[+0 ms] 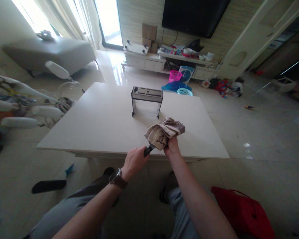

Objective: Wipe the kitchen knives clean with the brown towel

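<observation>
My left hand (136,161), with a watch on its wrist, is closed round the black handle of a kitchen knife (148,151). A brown and beige patterned cloth (161,132) is folded over the blade and hides most of it. My right hand (172,146) grips the cloth from below and from the right; its fingers are largely covered by the fabric. Both hands are above the near edge of the white table (102,122). Beyond them on the table stands a knife holder (147,94) with a slotted dark-framed top, clear lower part and small feet.
A red bag (241,212) lies on the floor at my right. To the left are white padded equipment arms (22,122) with cables. Past the table's far edge are a light blue basket (184,92), a pink basket (175,76) and a cluttered TV cabinet (149,63).
</observation>
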`<state>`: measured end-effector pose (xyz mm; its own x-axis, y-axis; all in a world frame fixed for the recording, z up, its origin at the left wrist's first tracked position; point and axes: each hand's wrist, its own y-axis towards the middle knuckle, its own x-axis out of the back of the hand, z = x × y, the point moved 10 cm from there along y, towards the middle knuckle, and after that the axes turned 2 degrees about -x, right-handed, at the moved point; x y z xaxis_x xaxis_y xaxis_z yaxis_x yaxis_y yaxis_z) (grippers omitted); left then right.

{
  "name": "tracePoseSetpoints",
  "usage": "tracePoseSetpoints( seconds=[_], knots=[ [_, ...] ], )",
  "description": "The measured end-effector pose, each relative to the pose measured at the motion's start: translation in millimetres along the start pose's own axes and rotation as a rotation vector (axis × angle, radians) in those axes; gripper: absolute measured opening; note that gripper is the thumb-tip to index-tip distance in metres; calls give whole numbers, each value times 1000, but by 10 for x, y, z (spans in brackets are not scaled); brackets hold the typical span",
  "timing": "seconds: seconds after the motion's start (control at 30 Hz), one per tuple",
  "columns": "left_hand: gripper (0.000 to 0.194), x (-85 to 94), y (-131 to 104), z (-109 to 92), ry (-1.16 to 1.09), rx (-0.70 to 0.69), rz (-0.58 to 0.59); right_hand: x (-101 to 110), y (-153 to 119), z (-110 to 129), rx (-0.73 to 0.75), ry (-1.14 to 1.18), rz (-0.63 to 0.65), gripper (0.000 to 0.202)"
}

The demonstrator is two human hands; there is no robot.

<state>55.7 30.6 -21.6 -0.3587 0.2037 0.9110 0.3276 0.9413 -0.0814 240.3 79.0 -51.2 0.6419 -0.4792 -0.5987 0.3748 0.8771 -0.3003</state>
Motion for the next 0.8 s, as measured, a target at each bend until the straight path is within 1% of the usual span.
tracePoseSetpoints(
  seconds=[0.1,0.17,0.27,0.37,0.43,0.5,0.6,0.67,0.73,0.8],
  knots=[
    [28,-8,12,-14,41,54,4,-245,-159,-205,-58,-4,113,40],
    [30,-12,56,40,48,96,9,-335,-206,-334,-92,-10,128,36],
    [32,29,158,148,50,128,-13,-320,-150,-430,-99,2,55,36],
    [31,99,276,195,69,86,-26,-234,10,-412,-86,31,-5,36],
    [27,154,333,208,88,43,-26,-139,141,-333,-63,42,-33,34],
    [22,203,355,227,107,-2,-18,-1,262,-206,-30,57,-72,33],
    [18,275,321,264,119,-90,-26,228,383,58,30,97,-140,34],
    [19,323,273,330,102,-123,-54,328,416,261,61,130,-149,35],
    [21,377,229,448,37,-102,-99,371,409,471,92,161,-121,33],
    [26,449,193,582,-104,-46,-169,384,359,654,113,168,-89,28]
  ],
)
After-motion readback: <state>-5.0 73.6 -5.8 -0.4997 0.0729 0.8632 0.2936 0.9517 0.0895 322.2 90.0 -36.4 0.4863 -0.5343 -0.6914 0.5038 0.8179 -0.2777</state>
